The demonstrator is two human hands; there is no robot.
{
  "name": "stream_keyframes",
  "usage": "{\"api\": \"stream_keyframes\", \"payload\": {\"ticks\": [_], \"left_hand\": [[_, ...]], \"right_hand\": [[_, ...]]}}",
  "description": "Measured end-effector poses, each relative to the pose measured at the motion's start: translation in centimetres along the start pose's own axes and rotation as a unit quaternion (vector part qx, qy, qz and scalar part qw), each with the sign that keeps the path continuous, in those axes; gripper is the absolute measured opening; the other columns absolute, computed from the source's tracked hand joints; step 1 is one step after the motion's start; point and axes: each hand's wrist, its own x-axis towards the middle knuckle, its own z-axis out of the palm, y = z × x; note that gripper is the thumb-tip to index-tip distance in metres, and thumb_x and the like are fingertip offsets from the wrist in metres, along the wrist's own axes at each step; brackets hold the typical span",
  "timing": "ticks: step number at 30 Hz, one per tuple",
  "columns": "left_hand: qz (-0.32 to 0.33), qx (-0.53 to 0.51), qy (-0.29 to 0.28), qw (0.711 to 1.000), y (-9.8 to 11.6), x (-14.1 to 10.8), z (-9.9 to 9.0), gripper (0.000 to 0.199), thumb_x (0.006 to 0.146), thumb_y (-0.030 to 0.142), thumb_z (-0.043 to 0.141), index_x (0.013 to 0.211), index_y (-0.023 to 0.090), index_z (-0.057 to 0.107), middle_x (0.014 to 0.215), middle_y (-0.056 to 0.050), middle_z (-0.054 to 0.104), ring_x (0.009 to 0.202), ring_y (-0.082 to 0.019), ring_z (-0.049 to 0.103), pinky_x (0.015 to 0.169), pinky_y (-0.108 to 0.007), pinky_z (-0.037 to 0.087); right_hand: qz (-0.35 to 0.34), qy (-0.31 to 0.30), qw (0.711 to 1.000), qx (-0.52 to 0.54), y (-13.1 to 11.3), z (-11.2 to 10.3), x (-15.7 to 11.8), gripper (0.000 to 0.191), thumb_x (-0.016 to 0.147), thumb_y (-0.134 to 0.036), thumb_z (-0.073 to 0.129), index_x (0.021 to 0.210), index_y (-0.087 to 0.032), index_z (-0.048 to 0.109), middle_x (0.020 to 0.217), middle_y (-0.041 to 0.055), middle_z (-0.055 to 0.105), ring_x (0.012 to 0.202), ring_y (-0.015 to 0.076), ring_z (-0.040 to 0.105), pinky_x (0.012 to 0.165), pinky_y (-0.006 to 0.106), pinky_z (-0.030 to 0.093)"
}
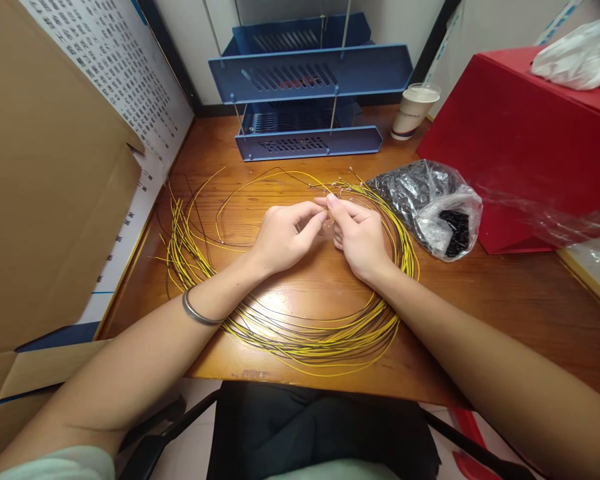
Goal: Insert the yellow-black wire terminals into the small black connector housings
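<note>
My left hand and my right hand meet above the middle of the desk, fingertips nearly touching. A thin yellow wire arcs in from the left and runs to the right hand's pinched thumb and forefinger. The left thumb and forefinger are pinched together beside it; what they hold is too small to make out. Around and under both forearms lies a large loose coil of yellow and dark wires. Several wire ends with small pale tips lie just beyond the right hand.
Right of the coil sits a clear plastic bag of small black pieces, beside a red box. A paper cup and a blue desk rack stand at the back. Cardboard borders the left side.
</note>
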Motion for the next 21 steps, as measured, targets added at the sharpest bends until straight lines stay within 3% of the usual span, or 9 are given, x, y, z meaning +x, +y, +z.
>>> {"api": "stream_keyframes", "payload": {"ticks": [6,11,15,21], "left_hand": [[0.031,0.024,0.010,0.999,-0.17,0.04,0.05,0.025,0.097,0.027,0.059,0.088,0.014,0.078,0.081,-0.003,0.080,0.058,-0.008,0.060,0.061,-0.020,0.044],[0.050,0.035,0.031,0.998,-0.18,0.17,-0.02,0.024,0.097,0.027,0.062,0.087,0.013,0.079,0.076,-0.002,0.079,0.054,-0.007,0.058,0.058,-0.019,0.043],[0.066,0.054,0.044,0.995,-0.28,0.26,-0.15,0.024,0.097,0.028,0.062,0.085,0.014,0.078,0.071,-0.001,0.077,0.051,-0.007,0.057,0.056,-0.019,0.042],[0.090,0.087,0.031,0.992,-0.40,0.12,-0.19,0.022,0.097,0.025,0.060,0.089,0.015,0.078,0.072,-0.001,0.077,0.052,-0.007,0.057,0.056,-0.019,0.041]], "right_hand": [[-0.009,-0.024,0.999,-0.040,0.33,-0.25,0.04,0.048,0.082,-0.068,0.074,0.089,-0.022,0.083,0.056,-0.0032,0.051,0.058,0.0110,0.051,0.060,0.025,0.048],[-0.009,0.002,0.999,-0.040,0.38,-0.18,0.11,0.055,0.083,-0.074,0.069,0.091,-0.021,0.083,0.056,-0.0017,0.052,0.062,0.0132,0.055,0.064,0.028,0.050],[-0.008,0.008,0.999,-0.035,0.44,-0.10,0.12,0.054,0.083,-0.073,0.069,0.091,-0.021,0.083,0.055,-0.0026,0.049,0.062,0.0131,0.053,0.063,0.028,0.049],[-0.014,-0.038,0.999,-0.021,0.48,-0.09,-0.08,0.044,0.088,-0.064,0.071,0.081,-0.021,0.080,0.053,-0.0046,0.038,0.062,0.0126,0.048,0.063,0.027,0.046]]}}
